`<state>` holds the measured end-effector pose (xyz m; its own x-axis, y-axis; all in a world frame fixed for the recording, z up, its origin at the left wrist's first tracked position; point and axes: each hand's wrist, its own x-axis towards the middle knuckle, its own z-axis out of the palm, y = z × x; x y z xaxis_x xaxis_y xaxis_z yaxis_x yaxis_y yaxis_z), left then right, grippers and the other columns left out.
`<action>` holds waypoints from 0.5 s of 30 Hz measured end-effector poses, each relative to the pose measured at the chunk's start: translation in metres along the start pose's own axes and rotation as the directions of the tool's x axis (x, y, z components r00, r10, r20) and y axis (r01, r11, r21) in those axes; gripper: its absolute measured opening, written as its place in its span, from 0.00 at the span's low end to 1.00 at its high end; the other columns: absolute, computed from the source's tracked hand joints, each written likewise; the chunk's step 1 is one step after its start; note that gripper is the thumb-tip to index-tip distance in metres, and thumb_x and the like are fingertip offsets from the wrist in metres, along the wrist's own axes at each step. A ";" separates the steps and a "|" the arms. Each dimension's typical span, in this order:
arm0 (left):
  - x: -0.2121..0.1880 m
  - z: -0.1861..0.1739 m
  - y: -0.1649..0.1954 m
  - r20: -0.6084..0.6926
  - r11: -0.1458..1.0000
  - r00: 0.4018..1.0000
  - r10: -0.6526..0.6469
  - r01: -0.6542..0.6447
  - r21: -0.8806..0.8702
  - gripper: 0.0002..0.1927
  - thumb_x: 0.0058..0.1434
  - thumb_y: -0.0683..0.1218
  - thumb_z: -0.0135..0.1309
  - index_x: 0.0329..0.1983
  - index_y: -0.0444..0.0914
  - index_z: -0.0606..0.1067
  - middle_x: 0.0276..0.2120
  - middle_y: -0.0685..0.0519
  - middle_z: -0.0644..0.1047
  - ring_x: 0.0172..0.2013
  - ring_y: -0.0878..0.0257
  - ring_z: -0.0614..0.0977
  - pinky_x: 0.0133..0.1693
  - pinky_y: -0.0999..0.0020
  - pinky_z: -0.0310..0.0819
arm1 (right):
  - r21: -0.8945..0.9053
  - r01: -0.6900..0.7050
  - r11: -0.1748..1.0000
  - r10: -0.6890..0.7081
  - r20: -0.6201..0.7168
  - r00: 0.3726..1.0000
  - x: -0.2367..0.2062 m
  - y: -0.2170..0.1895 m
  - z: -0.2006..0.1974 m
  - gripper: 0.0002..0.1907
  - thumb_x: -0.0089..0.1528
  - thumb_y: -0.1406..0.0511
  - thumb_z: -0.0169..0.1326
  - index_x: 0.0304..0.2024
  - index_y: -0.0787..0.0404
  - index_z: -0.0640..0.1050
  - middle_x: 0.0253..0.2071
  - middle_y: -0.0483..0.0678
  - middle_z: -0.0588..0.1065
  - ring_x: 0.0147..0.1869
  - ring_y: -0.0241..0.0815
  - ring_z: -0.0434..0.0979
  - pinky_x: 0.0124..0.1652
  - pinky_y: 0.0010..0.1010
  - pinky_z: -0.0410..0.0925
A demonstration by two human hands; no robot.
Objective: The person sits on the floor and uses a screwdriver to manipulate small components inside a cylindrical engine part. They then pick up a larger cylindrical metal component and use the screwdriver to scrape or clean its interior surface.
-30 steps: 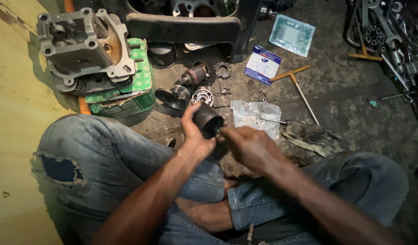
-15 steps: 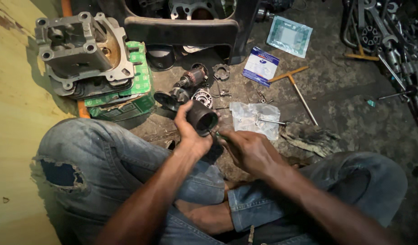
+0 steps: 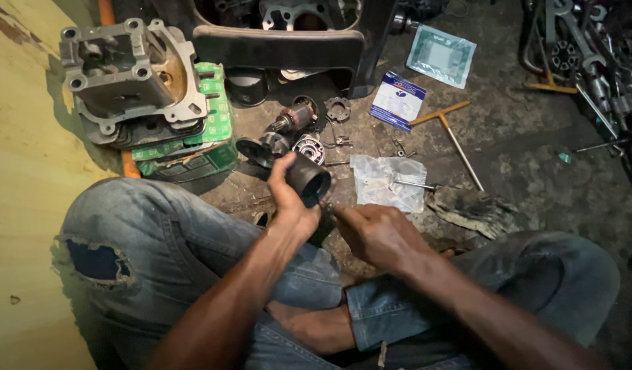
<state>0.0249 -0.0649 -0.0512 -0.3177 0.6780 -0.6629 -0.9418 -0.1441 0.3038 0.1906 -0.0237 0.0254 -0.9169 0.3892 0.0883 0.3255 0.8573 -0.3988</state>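
Left hand wraps the black cylindrical housing, open mouth tipped toward three o'clock so the right hand, pinched shut on something too small to make out, can work at its rim; at twelve o'clock lie the armature and small parts, clear plastic bag at three
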 end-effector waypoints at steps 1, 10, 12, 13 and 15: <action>-0.003 0.000 -0.003 0.009 0.999 0.999 -0.034 0.034 0.038 0.26 0.51 0.63 0.56 0.41 0.37 0.74 0.30 0.45 0.78 0.28 0.51 0.82 0.34 0.59 0.80 | -0.007 0.021 1.000 -0.021 -0.007 1.000 0.000 -0.001 0.000 0.16 0.62 0.65 0.59 0.52 0.59 0.78 0.33 0.58 0.81 0.31 0.56 0.82 0.29 0.43 0.75; -0.020 0.009 0.008 0.168 0.990 0.980 -0.106 0.119 -0.072 0.28 0.53 0.61 0.55 0.45 0.34 0.72 0.34 0.41 0.79 0.34 0.49 0.83 0.39 0.56 0.80 | 0.186 -0.098 0.978 0.107 -0.039 0.993 0.004 -0.001 -0.009 0.10 0.62 0.66 0.58 0.46 0.60 0.81 0.29 0.55 0.81 0.25 0.50 0.81 0.28 0.39 0.74; -0.022 0.011 0.007 0.261 0.985 0.950 -0.171 0.168 0.034 0.25 0.48 0.61 0.54 0.42 0.40 0.73 0.34 0.42 0.80 0.34 0.49 0.83 0.39 0.56 0.80 | 0.243 -0.064 0.968 0.092 -0.107 0.990 0.002 -0.001 -0.014 0.11 0.62 0.65 0.58 0.46 0.60 0.81 0.31 0.56 0.81 0.27 0.50 0.82 0.28 0.38 0.75; -0.022 0.011 0.008 0.243 0.986 0.957 -0.161 0.165 0.005 0.28 0.48 0.62 0.54 0.42 0.36 0.73 0.33 0.42 0.80 0.34 0.49 0.83 0.39 0.56 0.80 | 0.270 -0.045 0.962 0.086 -0.142 0.986 0.001 -0.002 -0.016 0.11 0.63 0.65 0.58 0.47 0.61 0.81 0.32 0.56 0.81 0.28 0.50 0.83 0.28 0.38 0.75; -0.021 0.010 0.010 0.213 0.987 0.967 -0.139 0.153 -0.055 0.34 0.48 0.64 0.54 0.42 0.30 0.74 0.31 0.41 0.80 0.33 0.48 0.84 0.37 0.57 0.80 | 0.240 -0.023 0.971 0.060 -0.151 0.987 0.000 -0.005 -0.017 0.12 0.61 0.65 0.59 0.46 0.61 0.81 0.30 0.57 0.81 0.28 0.52 0.82 0.29 0.40 0.75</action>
<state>0.0233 -0.0730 -0.0278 -0.1533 0.8290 -0.5378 -0.9840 -0.0778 0.1605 0.1930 -0.0218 0.0429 -0.8503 0.4865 0.2009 0.2812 0.7425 -0.6080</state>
